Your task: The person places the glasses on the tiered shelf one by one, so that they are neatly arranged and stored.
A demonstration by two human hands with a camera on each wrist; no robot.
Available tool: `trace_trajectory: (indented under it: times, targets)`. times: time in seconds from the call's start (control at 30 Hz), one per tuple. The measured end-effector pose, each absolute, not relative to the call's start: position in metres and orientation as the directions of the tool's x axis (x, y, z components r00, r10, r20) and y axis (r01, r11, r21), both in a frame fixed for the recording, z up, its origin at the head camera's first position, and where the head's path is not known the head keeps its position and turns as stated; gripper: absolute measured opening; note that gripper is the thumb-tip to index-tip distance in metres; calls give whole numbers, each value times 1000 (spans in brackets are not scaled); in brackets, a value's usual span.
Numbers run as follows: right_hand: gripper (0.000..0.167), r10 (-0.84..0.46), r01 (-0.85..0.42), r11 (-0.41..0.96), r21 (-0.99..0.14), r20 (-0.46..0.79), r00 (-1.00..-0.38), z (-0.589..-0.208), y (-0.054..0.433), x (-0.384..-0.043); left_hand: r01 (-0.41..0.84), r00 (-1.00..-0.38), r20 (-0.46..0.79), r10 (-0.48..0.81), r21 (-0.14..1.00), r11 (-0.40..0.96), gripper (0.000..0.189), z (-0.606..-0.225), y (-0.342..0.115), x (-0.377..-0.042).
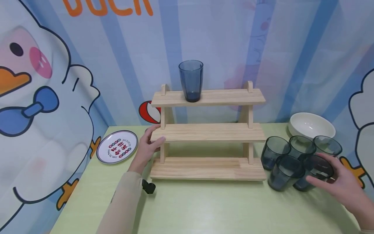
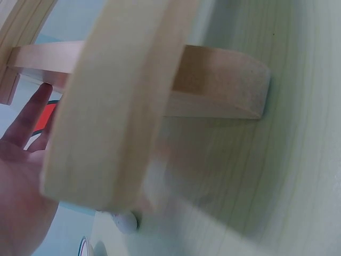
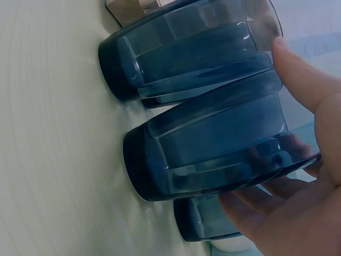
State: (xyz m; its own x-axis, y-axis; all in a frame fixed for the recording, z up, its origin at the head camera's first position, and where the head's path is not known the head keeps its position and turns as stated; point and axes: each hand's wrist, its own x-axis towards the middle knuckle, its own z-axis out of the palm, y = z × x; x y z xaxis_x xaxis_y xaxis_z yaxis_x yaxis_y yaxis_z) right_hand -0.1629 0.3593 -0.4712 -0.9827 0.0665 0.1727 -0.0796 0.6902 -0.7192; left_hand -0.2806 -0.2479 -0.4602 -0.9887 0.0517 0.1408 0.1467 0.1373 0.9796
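Observation:
A three-tier wooden display stand (image 1: 208,132) stands on the table. At its left end my left hand (image 1: 148,146) holds the middle shelf, thumb over the front edge and fingers around the end. In the left wrist view the shelf board (image 2: 114,101) hides part of that hand. One blue drinking glass (image 1: 191,81) stands upright on the top shelf. To the right of the stand, several matching glasses (image 1: 275,152) stand close together. My right hand (image 1: 340,185) is around the upper part of the front right glass (image 3: 213,144), thumb near its rim and fingers along its far side.
A white bowl (image 1: 311,125) sits at the back right, behind the glasses. On the left lies a white plate (image 1: 117,147) with red lettering and a dark rim. A printed cloth backdrop (image 1: 216,42) hangs close behind the stand.

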Motion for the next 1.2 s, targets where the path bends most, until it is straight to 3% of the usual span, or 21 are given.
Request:
trace_trajectory:
  times: [0.7,1.2]
  targets:
    - [82,112,-107,595,-797,215,-970,-482,361,-158,155,-987,149,54,979,134,59,-462,-248,-281]
    - [80,195,-105,537,-837,244,-950,-486,358,-152,150,-988,145,45,980,133,59,-464,-249,-282]
